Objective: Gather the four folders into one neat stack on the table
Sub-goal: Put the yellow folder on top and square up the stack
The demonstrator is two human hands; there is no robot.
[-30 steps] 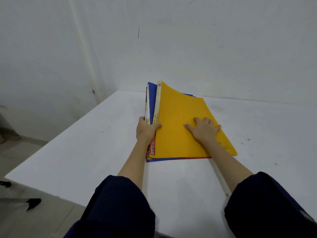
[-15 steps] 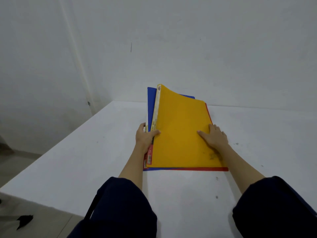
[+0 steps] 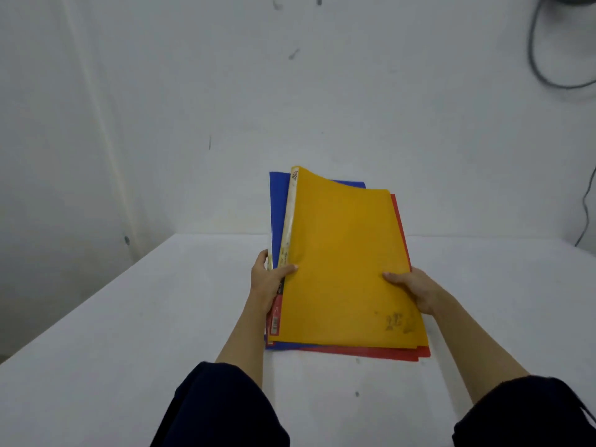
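A stack of folders is tilted up off the white table [image 3: 129,333], its near edge low by the tabletop. The yellow folder [image 3: 342,262] is on top. A blue folder [image 3: 278,201] shows along the left and far edge, and a red folder [image 3: 371,352] peeks out at the right and near edge. My left hand [image 3: 269,280] grips the stack's left spine side, thumb on the yellow cover. My right hand [image 3: 416,290] grips the right edge. A fourth folder is not clearly visible.
The table runs to a white wall at the back, with its left edge dropping to the floor. Dark cables [image 3: 548,72] hang on the wall at the upper right. My dark sleeves [image 3: 222,411] fill the bottom of the view.
The stack has lifted and tilted up towards me. My right hand slid from flat on the yellow cover to gripping the right edge. The red folder now shows more at the right.
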